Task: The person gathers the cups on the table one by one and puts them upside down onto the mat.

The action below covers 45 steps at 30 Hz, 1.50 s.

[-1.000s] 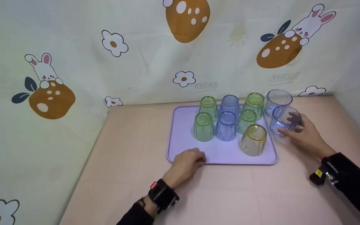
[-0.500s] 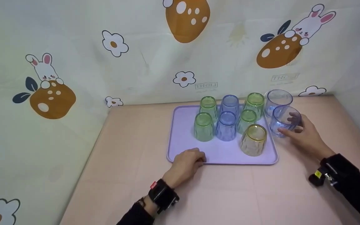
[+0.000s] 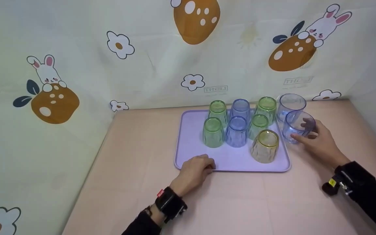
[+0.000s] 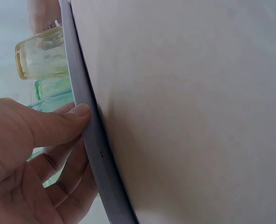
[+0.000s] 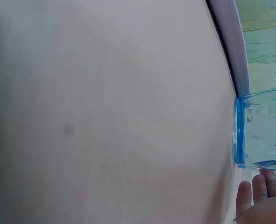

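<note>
Blue see-through cup [image 3: 296, 126] is what my right hand [image 3: 318, 141] has got, fingers wrapped round its side; it's standing on the pink counter [image 3: 240, 202] just off the right edge of the lilac tray [image 3: 191, 130], with a second blue cup [image 3: 290, 103] right behind it. My left hand [image 3: 193, 171] pinches the tray's near rim, thumb on top and fingers curled under. On the tray sit green and blue cups plus a yellow cup [image 3: 265, 146] near the front right corner
</note>
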### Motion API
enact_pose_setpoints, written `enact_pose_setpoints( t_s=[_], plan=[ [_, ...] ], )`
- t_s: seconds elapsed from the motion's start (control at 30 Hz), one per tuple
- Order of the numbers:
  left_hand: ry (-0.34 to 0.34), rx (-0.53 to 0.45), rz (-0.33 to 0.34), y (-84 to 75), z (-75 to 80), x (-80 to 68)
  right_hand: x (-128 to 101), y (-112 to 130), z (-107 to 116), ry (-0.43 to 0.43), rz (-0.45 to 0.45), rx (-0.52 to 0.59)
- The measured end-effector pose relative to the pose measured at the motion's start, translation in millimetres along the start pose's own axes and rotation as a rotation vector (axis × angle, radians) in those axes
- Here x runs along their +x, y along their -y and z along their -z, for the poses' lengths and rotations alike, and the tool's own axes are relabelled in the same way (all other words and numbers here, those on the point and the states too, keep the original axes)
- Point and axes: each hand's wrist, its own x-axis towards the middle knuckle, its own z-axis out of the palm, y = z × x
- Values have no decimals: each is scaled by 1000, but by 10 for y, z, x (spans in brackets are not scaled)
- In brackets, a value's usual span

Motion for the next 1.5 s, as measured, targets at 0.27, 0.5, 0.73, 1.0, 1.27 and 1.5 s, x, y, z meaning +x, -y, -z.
enact_pose_setpoints(
  t_s=[0.27, 0.5, 0.73, 1.0, 1.27, 1.5],
  plan=[
    [2, -8, 6, 2, -5, 3, -52, 62, 32, -25, 13, -4],
    [16, -10, 17, -2, -3, 12, -63, 166, 84, -76, -1, -21],
    [10, 10, 14, -8, -3, 25, -50, 275, 157, -161, 63, 40],
    [5, 0, 11, 6, -11, 18, -58, 491, 203, -267, 176, 0],
    [0, 2, 6, 7, -10, 18, -46, 780, 228, -323, 397, -175],
    [7, 15, 5, 16, -23, 14, -5, 1019, 202, -285, 561, -301]
  ],
)
